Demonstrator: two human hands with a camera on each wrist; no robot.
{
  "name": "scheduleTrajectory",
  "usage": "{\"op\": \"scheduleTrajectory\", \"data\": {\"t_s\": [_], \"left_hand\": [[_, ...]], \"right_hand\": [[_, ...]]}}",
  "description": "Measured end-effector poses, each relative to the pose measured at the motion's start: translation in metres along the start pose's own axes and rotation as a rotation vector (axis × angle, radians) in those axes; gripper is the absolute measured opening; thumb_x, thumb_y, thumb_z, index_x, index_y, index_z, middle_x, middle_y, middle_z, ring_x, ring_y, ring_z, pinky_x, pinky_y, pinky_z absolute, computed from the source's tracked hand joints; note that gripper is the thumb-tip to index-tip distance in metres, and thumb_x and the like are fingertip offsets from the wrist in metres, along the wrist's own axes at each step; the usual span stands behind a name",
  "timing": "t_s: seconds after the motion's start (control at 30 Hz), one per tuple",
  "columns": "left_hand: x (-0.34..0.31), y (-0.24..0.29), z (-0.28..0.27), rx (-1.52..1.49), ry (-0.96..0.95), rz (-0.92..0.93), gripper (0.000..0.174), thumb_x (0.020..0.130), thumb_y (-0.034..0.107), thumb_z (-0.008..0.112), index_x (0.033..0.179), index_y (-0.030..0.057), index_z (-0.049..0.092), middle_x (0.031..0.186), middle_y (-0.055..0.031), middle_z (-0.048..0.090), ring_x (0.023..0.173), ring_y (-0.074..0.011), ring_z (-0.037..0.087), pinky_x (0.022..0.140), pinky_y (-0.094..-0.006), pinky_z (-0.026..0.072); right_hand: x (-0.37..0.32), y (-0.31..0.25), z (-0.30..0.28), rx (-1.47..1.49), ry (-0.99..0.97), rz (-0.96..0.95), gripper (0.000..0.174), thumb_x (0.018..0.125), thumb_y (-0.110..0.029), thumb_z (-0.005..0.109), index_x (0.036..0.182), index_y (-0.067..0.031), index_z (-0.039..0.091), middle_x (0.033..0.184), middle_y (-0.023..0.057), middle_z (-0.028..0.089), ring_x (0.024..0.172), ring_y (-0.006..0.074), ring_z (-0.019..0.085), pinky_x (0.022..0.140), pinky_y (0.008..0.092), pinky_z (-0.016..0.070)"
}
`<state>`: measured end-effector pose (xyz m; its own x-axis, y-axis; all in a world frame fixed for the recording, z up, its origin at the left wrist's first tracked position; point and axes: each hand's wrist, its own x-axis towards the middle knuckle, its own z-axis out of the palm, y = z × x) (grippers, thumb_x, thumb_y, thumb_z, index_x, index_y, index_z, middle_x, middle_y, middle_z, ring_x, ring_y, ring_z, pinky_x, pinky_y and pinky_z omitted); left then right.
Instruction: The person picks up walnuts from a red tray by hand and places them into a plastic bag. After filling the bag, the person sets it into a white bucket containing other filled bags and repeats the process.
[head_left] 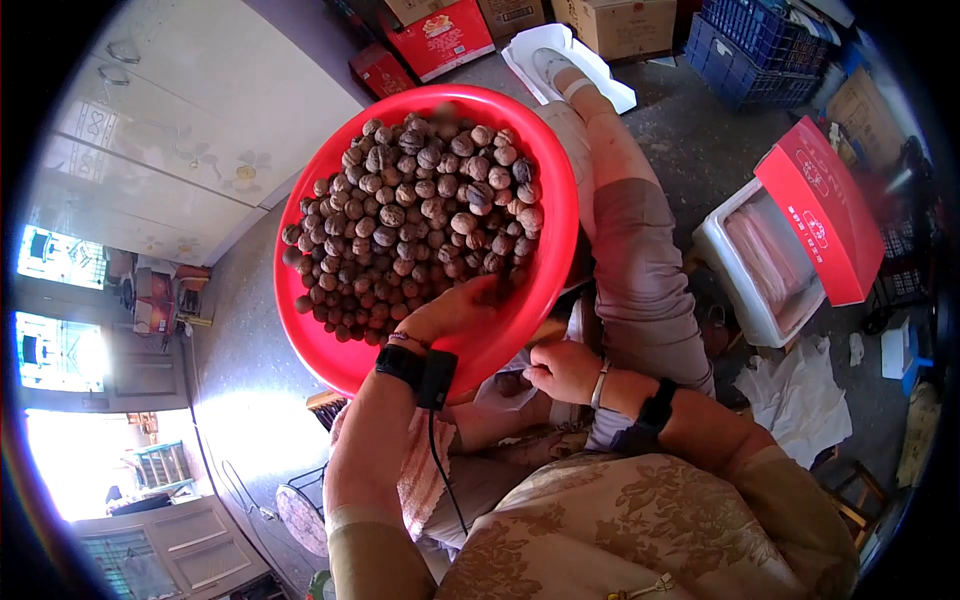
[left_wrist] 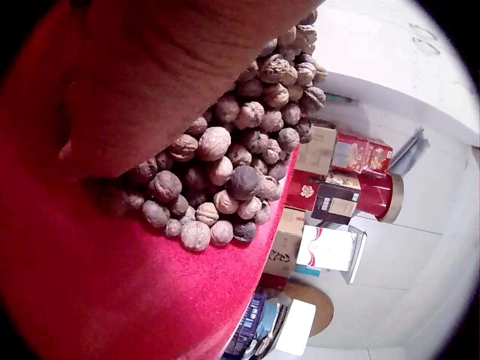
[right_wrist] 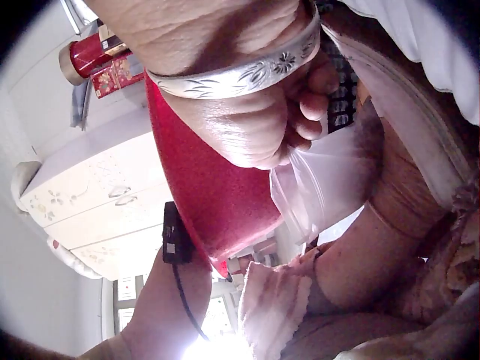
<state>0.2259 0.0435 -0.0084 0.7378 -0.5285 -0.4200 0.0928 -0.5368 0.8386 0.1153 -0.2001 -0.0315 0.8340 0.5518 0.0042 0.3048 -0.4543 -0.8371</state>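
A red basin (head_left: 330,362) full of walnuts (head_left: 405,215) is tilted in front of the body. My left hand (head_left: 462,312) reaches over its near rim into the walnuts; in the left wrist view the hand (left_wrist: 172,82) lies against walnuts (left_wrist: 214,142), its fingertips hidden. Below the basin, my right hand (head_left: 568,371) is held between the legs. The right wrist view shows this hand (right_wrist: 247,120) with curled fingers gripping the edge of a clear plastic bag (right_wrist: 319,180), which hangs beside the red basin (right_wrist: 214,169). Something dark shows inside the bag.
A white foam box (head_left: 735,262) with a red lid (head_left: 825,210) stands at the right. Cardboard boxes (head_left: 625,28) and blue crates (head_left: 750,60) are at the back. White cabinets (head_left: 170,130) line the left side. Crumpled white paper (head_left: 800,400) lies on the floor.
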Motion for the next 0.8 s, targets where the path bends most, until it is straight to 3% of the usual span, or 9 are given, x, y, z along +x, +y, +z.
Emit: {"op": "scheduleTrajectory", "data": {"t_s": [0.1, 0.3, 0.47, 0.57, 0.67, 0.8], "left_hand": [[0.000, 0.004, -0.001, 0.096, -0.103, -0.111, 0.061, 0.090, 0.013, 0.066, 0.145, 0.0001, 0.040, 0.133, -0.0109, 0.060, 0.122, -0.0198, 0.054, 0.106, -0.0322, 0.0419], [-0.001, 0.001, 0.004, -0.099, -0.067, 0.026, 0.060, 0.091, 0.015, 0.067, 0.143, 0.0002, 0.043, 0.134, -0.0113, 0.058, 0.123, -0.0182, 0.053, 0.106, -0.0309, 0.0409], [0.000, 0.009, -0.001, 0.159, -0.173, -0.019, 0.059, 0.090, 0.017, 0.068, 0.141, -0.0008, 0.043, 0.130, -0.0117, 0.060, 0.120, -0.0190, 0.055, 0.104, -0.0314, 0.0428], [0.003, -0.001, 0.001, 0.180, -0.053, -0.133, 0.061, 0.090, 0.018, 0.069, 0.141, -0.0016, 0.041, 0.129, -0.0128, 0.060, 0.118, -0.0190, 0.055, 0.103, -0.0315, 0.0440], [0.001, -0.002, 0.003, 0.162, 0.067, -0.112, 0.062, 0.090, 0.020, 0.070, 0.140, -0.0025, 0.041, 0.129, -0.0135, 0.060, 0.118, -0.0197, 0.056, 0.102, -0.0320, 0.0450], [0.006, -0.014, 0.002, 0.024, -0.046, -0.058, 0.066, 0.089, 0.020, 0.072, 0.141, -0.0027, 0.039, 0.130, -0.0138, 0.059, 0.119, -0.0205, 0.055, 0.102, -0.0336, 0.0448]], "right_hand": [[0.000, 0.001, 0.001, -0.002, 0.002, -0.003, 0.028, 0.085, -0.028, 0.065, 0.075, -0.0019, 0.061, 0.072, 0.0199, 0.064, 0.072, 0.0399, 0.064, 0.066, 0.0493, 0.0503], [0.000, 0.003, 0.003, -0.013, 0.006, -0.010, 0.028, 0.084, -0.029, 0.066, 0.074, -0.0027, 0.062, 0.072, 0.0193, 0.064, 0.072, 0.0396, 0.064, 0.065, 0.0495, 0.0502], [0.000, 0.004, 0.004, -0.019, 0.004, -0.010, 0.029, 0.084, -0.030, 0.065, 0.074, -0.0029, 0.061, 0.072, 0.0189, 0.064, 0.072, 0.0394, 0.064, 0.065, 0.0498, 0.0501], [-0.001, 0.005, 0.006, -0.030, 0.015, -0.012, 0.029, 0.085, -0.030, 0.065, 0.074, -0.0033, 0.062, 0.072, 0.0188, 0.064, 0.072, 0.0396, 0.064, 0.066, 0.0500, 0.0500], [0.000, 0.005, 0.005, -0.025, 0.005, -0.015, 0.030, 0.085, -0.031, 0.065, 0.075, -0.0033, 0.061, 0.072, 0.0189, 0.064, 0.072, 0.0399, 0.064, 0.066, 0.0500, 0.0499], [0.000, 0.006, 0.006, -0.025, -0.013, 0.003, 0.031, 0.086, -0.032, 0.064, 0.075, -0.0027, 0.061, 0.072, 0.0190, 0.064, 0.073, 0.0399, 0.064, 0.065, 0.0502, 0.0494]]}}
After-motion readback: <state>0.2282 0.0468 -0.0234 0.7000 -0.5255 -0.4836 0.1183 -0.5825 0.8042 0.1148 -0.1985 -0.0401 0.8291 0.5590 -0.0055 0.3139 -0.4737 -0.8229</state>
